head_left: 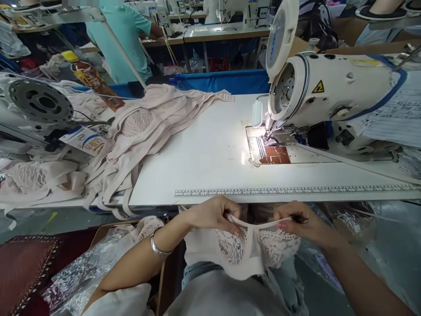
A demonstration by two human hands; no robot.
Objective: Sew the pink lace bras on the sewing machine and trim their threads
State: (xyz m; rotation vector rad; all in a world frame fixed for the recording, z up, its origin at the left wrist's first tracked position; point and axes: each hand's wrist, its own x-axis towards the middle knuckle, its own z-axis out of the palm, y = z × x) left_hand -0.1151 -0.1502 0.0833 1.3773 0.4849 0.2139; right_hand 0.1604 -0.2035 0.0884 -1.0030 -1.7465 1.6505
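A pale bra (243,259) hangs below the fingers of both hands, in front of the table (197,149). The left hand (213,217) (a metal bracelet (158,245) circles its wrist) pinches the upper edge between thumb and fingers; the right hand (304,223) pinches the same edge farther along, and the strip between the fingertips dips slightly. Just beyond the fingers runs a ruler (279,192). Farther off, ahead and right of them, stands a sewing machine (329,92); ahead and left lies a heap of bras (158,116).
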